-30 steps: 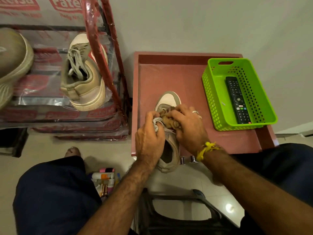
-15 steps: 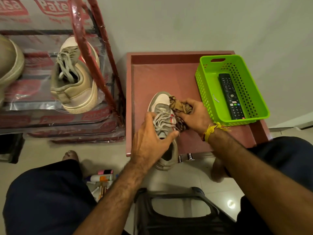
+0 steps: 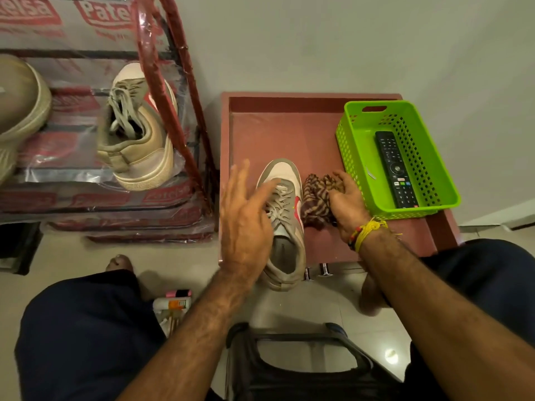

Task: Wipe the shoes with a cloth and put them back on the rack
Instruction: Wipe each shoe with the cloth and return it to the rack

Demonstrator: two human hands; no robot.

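While the right hand clutches the cloth beside the shoe on the tabletop, the spread, empty left hand should probably grip the shoe's collar firmly before lifting it toward the rack.

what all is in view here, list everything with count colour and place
shoe on table: 1, beige with red mark, front left of the table
cloth: 1, brown striped, right of that shoe
table: 1, reddish brown, centre
basket: 1, green, right side of table
remote: 1, black, in basket
shoe on rack: 1, beige, on the rack
rack: 1, red, plastic-wrapped, left
left hand: open, over the shoe
right hand: gripping the cloth
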